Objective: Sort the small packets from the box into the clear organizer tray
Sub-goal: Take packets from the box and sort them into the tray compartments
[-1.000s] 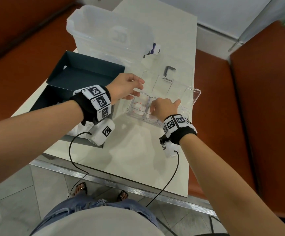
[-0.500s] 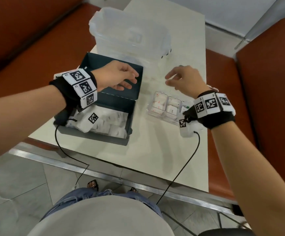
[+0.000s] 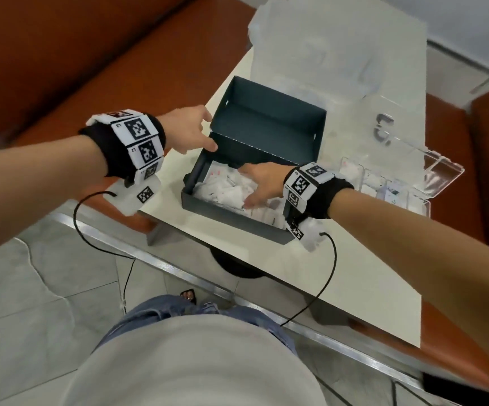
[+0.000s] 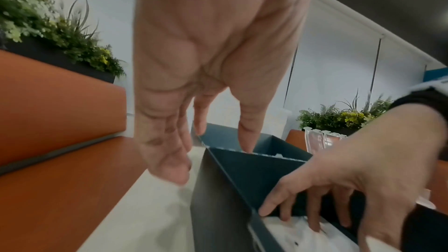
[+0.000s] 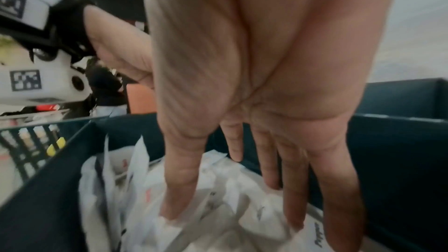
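The dark teal box [image 3: 231, 213] stands with its lid folded back near the table's left front edge. Inside it lies a heap of small white packets [image 3: 222, 194]. My right hand [image 3: 253, 187] reaches down into the box, its straight, spread fingers [image 5: 293, 198] and thumb resting on the packets [image 5: 218, 227], with none plainly pinched. My left hand [image 3: 196, 130] is at the box's left side, fingers extended, its thumb [image 4: 246, 141] touching the fold edge. The clear organizer tray [image 3: 442, 171] lies right of the box with packets [image 3: 351, 168] in some compartments.
A large translucent storage container [image 3: 325, 39] stands behind the box on the pale table [image 3: 325, 273]. Orange benches [image 3: 91, 54] run along both sides. Cables hang from both wrists over the table's front edge.
My right hand has moved left from above the tray and down into the box onto the packets. My left hand has shifted from over the box to its left edge.
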Action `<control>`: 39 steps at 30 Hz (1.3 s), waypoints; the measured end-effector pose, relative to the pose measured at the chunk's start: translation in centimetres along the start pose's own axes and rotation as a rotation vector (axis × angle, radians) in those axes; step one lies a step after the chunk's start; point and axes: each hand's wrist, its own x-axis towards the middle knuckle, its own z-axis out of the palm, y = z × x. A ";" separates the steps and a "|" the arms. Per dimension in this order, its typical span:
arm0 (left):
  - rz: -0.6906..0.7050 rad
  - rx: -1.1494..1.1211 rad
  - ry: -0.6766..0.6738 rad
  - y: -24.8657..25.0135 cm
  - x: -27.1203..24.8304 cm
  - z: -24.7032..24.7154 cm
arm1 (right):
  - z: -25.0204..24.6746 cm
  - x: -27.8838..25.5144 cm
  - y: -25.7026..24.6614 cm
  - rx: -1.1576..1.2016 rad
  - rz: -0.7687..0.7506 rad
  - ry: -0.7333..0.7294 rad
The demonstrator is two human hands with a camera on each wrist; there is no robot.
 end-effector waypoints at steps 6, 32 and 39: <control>-0.115 -0.182 -0.180 -1.6 0.1 1.5 | -0.2 1.3 -1.8 0.067 0.008 -0.056; -0.092 -0.001 -0.035 -0.2 1.1 -2.5 | -5.0 -3.5 0.5 0.775 0.101 0.461; 0.228 -0.556 0.087 4.8 -0.1 -5.0 | -8.2 -8.1 2.0 1.255 -0.001 0.601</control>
